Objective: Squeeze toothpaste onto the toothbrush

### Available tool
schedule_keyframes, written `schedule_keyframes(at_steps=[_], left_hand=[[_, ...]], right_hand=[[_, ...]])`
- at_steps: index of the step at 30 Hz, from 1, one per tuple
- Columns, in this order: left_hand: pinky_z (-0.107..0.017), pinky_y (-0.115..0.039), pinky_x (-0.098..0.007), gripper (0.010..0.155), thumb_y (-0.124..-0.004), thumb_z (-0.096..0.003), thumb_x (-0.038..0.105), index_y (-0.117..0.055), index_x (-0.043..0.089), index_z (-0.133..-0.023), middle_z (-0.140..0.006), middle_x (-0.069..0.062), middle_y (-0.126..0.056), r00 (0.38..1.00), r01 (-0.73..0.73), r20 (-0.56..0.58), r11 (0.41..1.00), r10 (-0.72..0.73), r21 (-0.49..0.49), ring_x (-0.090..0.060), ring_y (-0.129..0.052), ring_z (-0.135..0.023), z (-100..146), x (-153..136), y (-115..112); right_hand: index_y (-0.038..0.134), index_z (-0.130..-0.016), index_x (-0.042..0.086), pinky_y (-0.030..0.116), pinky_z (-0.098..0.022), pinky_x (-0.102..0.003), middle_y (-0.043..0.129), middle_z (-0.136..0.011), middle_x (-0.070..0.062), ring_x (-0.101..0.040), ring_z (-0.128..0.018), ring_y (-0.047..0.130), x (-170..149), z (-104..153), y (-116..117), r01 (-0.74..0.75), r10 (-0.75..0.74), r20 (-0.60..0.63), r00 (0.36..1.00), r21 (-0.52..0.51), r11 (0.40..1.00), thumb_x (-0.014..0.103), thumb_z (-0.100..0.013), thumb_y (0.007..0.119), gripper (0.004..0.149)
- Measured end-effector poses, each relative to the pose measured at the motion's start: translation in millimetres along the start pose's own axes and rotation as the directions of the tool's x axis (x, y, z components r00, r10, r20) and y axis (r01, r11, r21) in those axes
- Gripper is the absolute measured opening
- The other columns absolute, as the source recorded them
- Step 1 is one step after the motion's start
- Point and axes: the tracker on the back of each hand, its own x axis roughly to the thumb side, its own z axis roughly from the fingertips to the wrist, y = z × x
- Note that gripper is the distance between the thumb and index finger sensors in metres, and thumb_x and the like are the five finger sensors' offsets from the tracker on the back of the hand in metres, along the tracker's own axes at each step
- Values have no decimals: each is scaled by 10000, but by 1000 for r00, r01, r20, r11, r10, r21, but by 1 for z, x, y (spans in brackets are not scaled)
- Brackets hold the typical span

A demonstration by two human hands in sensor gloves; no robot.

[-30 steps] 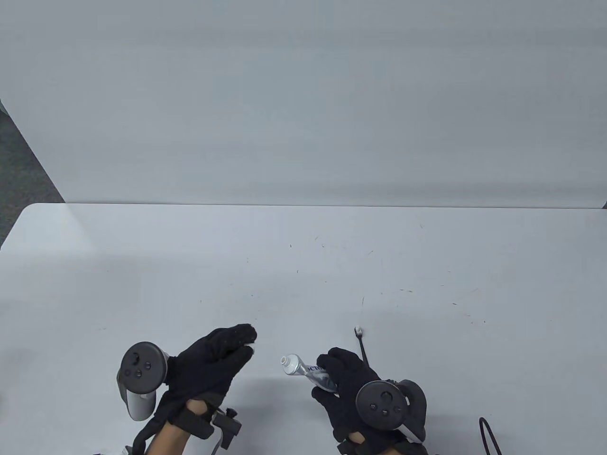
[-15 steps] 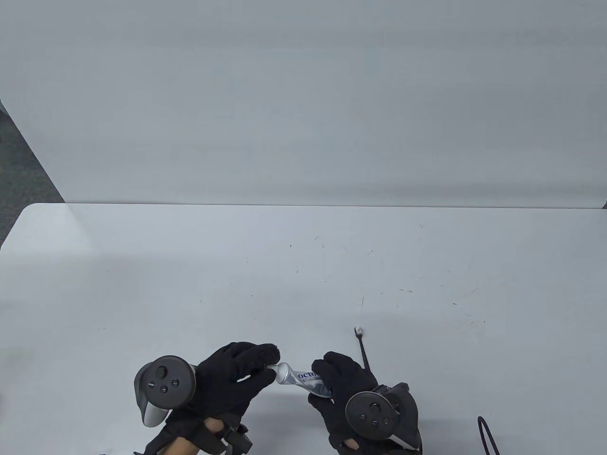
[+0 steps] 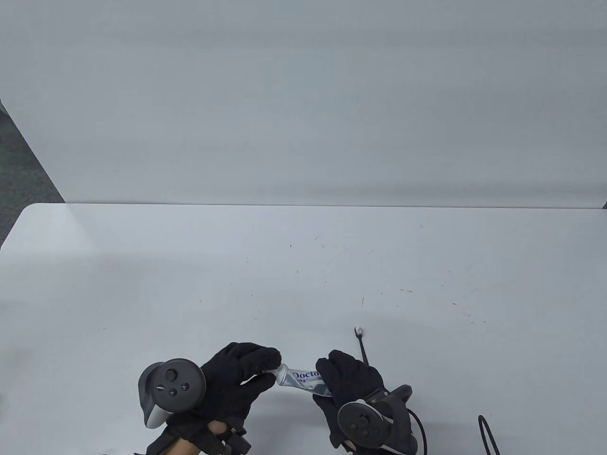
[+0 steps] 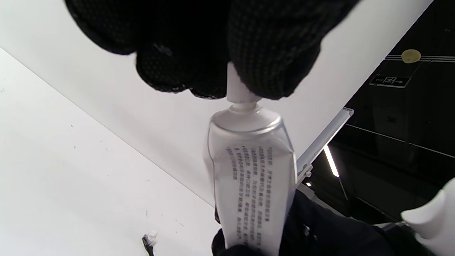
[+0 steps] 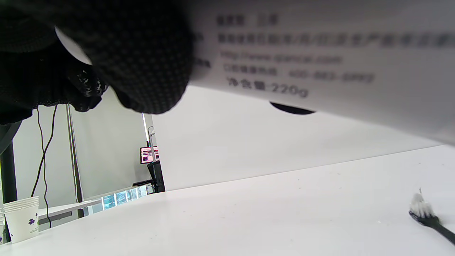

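Note:
A silver toothpaste tube (image 3: 303,380) with blue lettering is held above the table near its front edge. My right hand (image 3: 348,379) grips the tube's body; the tube fills the top of the right wrist view (image 5: 320,60). My left hand (image 3: 246,372) pinches the tube's white cap (image 4: 237,87) between its fingertips (image 4: 273,53). A black toothbrush (image 3: 362,346) with white bristles lies on the table just behind my right hand, head pointing away; it also shows in the right wrist view (image 5: 426,215) and the left wrist view (image 4: 149,241).
The white table (image 3: 189,284) stretches back to a white wall panel (image 3: 303,104). A black cable loop (image 3: 488,436) lies at the front right. A stack of paper cups (image 5: 22,218) stands on another surface far off in the right wrist view.
My left hand moved right from an open pose and closed its fingertips on the tube's cap. My right hand shifted the tube slightly left and rolled a little.

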Motion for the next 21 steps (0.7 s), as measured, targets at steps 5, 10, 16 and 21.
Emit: schedule_keyframes(at_steps=[5, 10, 16, 21], left_hand=[[-608, -699, -601, 623, -954, -398, 380, -770, 263, -981, -1015, -119, -781, 1000, -18, -23, 999, 17, -36, -371, -834, -835, 0, -3, 1], [-453, -790, -570, 583, -839, -388, 579, -907, 188, -815, -739, -141, -970, 979, 16, -204, 997, -1, 69, -345, -963, -558, 4, -14, 0], [-438, -798, -577, 454, -881, -405, 445, -943, 173, -763, -684, -146, -993, 985, 42, -171, 998, -34, 39, -337, -979, -518, 2, -6, -3], [-509, -758, -602, 498, -902, -398, 328, -863, 161, -865, -798, -170, -920, 993, 27, -114, 999, -30, -32, -363, -932, -625, -1, -5, -5]], right_hand=[[747, -878, 93, 800, -443, -620, 793, -867, -202, -453, -664, 885, 0, -1, -1, 5, -5, -6, 1000, -4, 1000, 395, -311, 916, 664], [748, -877, 92, 801, -442, -620, 792, -867, -202, -454, -663, 885, 1, 0, -2, -1, 1, -5, 1000, -14, 1000, 397, -312, 914, 663], [754, -873, 92, 800, -439, -620, 797, -864, -202, -454, -658, 886, 1, 0, -2, -10, 10, -4, 1000, -11, 1000, 396, -314, 914, 656], [755, -873, 94, 798, -443, -621, 797, -865, -200, -452, -661, 886, 1, 0, -2, -39, 39, -2, 999, -6, 999, 395, -312, 916, 656]])
